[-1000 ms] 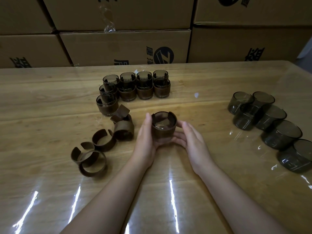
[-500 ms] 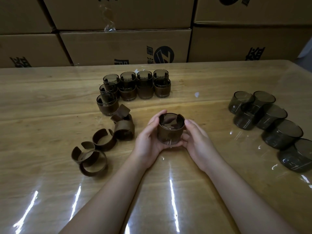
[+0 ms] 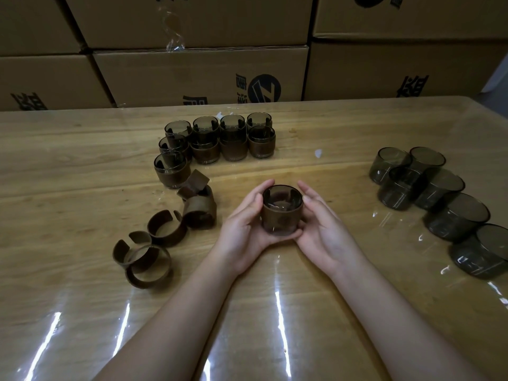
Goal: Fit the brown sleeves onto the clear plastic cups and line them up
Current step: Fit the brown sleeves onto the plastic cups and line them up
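A clear cup with a brown sleeve round it (image 3: pixel 281 211) stands upright at the table's middle, held between both hands. My left hand (image 3: pixel 244 224) curls round its left side and base. My right hand (image 3: pixel 323 229) cups its right side, fingers slightly bent against it. Several sleeved cups (image 3: pixel 220 141) stand in rows at the back, left of centre. Several loose brown sleeves (image 3: pixel 165 228) lie to the left of my hands. Several bare clear cups (image 3: pixel 439 193) stand in a line on the right.
Stacked cardboard boxes (image 3: pixel 203 75) form a wall behind the wooden table (image 3: pixel 68 166), which has a glossy clear cover. A small white scrap (image 3: pixel 318 153) lies near the back centre.
The sleeved cup has shifted slightly right and toward me between my hands. My fingers have closed further around it, and the sleeve sits more evenly round the cup.
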`<state>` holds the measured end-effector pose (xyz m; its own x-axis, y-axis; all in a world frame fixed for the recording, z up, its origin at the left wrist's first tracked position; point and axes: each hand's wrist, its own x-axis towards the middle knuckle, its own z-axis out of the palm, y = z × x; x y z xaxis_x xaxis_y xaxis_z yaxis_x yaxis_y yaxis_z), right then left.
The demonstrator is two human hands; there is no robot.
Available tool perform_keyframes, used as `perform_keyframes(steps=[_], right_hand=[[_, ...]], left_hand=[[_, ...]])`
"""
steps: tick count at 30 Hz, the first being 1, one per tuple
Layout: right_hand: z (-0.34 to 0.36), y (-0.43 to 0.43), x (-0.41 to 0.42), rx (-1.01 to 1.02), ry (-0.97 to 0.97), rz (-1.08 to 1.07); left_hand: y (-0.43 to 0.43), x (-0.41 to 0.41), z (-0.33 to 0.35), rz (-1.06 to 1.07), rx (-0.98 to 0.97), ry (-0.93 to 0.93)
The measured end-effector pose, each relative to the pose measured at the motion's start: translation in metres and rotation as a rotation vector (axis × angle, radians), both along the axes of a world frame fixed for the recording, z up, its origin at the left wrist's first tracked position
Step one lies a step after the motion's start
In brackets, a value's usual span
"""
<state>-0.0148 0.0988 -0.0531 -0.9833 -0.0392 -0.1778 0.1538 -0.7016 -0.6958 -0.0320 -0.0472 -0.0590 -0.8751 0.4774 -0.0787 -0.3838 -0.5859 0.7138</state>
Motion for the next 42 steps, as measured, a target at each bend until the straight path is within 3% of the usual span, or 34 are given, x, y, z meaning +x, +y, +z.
perform_keyframes(steps=[7,10,12,17,21,27,31,33,39,42], right_hand=[[0.001,-0.002,0.000,-0.120,0.004,0.018],[0.000,-0.002,0.001,-0.079,0.039,0.006],[-0.003,-0.004,0.003,0.089,0.081,-0.005],[-0.016,-0.023,0.010,0.823,0.253,-0.081],[-0.024,-0.027,0.011,1.134,0.368,-0.222],[-0.019,-0.022,0.012,1.003,0.411,-0.309],[-0.020,-0.015,0.007,0.705,0.246,-0.300],[-0.021,-0.014,0.006,0.648,0.207,-0.298],[-0.013,-0.014,0.006,0.535,0.231,-0.230],[-0.013,-0.020,0.012,0.718,0.338,-0.160]], left_hand=[[-0.001,0.002,0.002,0.005,0.061,0.010],[-0.001,0.001,0.003,0.011,0.079,-0.012],[-0.001,-0.001,0.003,0.043,0.106,-0.050],[-0.008,-0.007,0.004,0.113,0.245,-0.158],[-0.005,-0.004,0.003,0.100,0.129,-0.073],[0.004,0.001,0.001,0.142,-0.125,0.064],[0.012,0.006,-0.002,0.149,-0.299,0.156],[0.011,0.006,0.000,0.146,-0.334,0.183],[0.000,0.002,0.006,0.208,-0.143,0.049],[-0.004,-0.003,0.006,0.204,-0.058,0.014]])
